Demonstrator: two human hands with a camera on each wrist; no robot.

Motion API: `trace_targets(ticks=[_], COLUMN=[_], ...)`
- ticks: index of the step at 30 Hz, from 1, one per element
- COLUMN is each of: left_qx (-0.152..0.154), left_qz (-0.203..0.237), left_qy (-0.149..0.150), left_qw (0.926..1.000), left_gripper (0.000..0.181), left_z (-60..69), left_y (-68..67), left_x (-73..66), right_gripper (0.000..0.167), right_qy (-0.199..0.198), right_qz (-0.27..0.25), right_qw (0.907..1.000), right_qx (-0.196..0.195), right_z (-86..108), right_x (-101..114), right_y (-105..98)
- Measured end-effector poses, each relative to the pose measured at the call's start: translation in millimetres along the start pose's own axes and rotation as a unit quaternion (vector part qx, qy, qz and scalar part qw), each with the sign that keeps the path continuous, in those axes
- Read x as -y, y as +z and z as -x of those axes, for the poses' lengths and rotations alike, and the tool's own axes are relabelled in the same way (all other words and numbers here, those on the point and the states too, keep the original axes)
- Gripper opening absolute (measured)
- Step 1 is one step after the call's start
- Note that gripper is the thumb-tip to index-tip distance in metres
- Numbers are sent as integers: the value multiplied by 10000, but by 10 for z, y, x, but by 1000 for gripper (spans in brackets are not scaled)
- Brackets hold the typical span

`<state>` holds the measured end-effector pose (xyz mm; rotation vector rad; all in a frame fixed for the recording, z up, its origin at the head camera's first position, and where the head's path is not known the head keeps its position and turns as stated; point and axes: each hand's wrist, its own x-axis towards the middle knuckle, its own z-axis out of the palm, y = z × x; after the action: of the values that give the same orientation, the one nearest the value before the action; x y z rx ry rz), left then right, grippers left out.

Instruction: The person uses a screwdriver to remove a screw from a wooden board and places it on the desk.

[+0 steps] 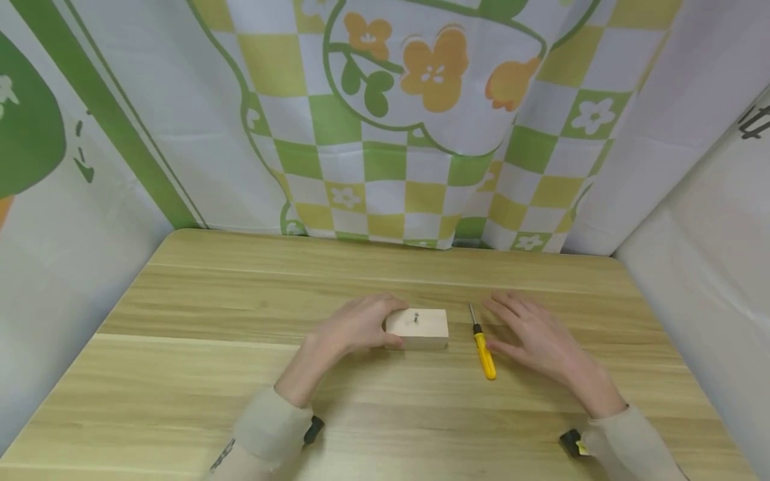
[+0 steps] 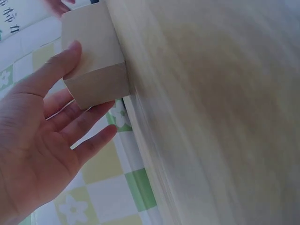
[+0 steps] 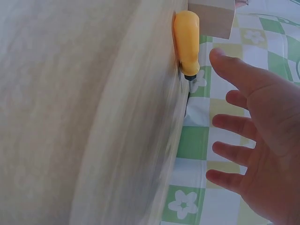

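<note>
A pale wooden block (image 1: 426, 328) lies flat on the table, a small screw (image 1: 416, 317) standing in its top face. The left hand (image 1: 355, 325) grips the block's left end, thumb on the near side; the left wrist view shows the thumb on one face of the block (image 2: 96, 40) and fingers behind it. Right of the block lies a screwdriver (image 1: 484, 354) with a yellow handle, its metal tip pointing away from the person. Just right of it, the right hand (image 1: 541, 337) holds nothing, fingers spread, beside the yellow handle (image 3: 187, 42) in the right wrist view.
The wood-grain table (image 1: 240, 280) reaches back to a checked, flowered curtain (image 1: 385, 160). White cloth walls stand at the left and right. Dark wrist devices (image 1: 313, 429) show at both sleeves.
</note>
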<state>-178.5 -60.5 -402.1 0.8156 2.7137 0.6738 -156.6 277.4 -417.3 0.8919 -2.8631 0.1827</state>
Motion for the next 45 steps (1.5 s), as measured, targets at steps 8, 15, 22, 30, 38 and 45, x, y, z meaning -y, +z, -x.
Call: trace_targets(ticks=[8,15,22,30,38,45], left_qx=[-28,21,15,78,119,51], left_qz=[379,489,511,423,328,334], left_qy=[-62,-330,-329,-510,-585,-571], left_qw=[9993,9983,9982,9978,9977,9978], left_gripper=[60,61,59,62,64,62], left_z=[-64,-70,-82,-76,-76,-59], left_y=[-4,-31,-43,-41,-52,-54], left_x=[-21,-69,-87,-127,-145,-138], right_gripper=[73,69,62,58,55,57], right_qy=[-126,-278,-270,-468,-688,-910], right_qz=[-120,-166,-191,-104,-85,-330], right_qw=[9998,9995,9994,9986,9971,9922], right_qx=[12,60,85,223,300,788], right_z=[46,72,78,76,94,101], right_x=[5,38,53,90,114,148], right_y=[-32,-56,-63,-74,-68,-82])
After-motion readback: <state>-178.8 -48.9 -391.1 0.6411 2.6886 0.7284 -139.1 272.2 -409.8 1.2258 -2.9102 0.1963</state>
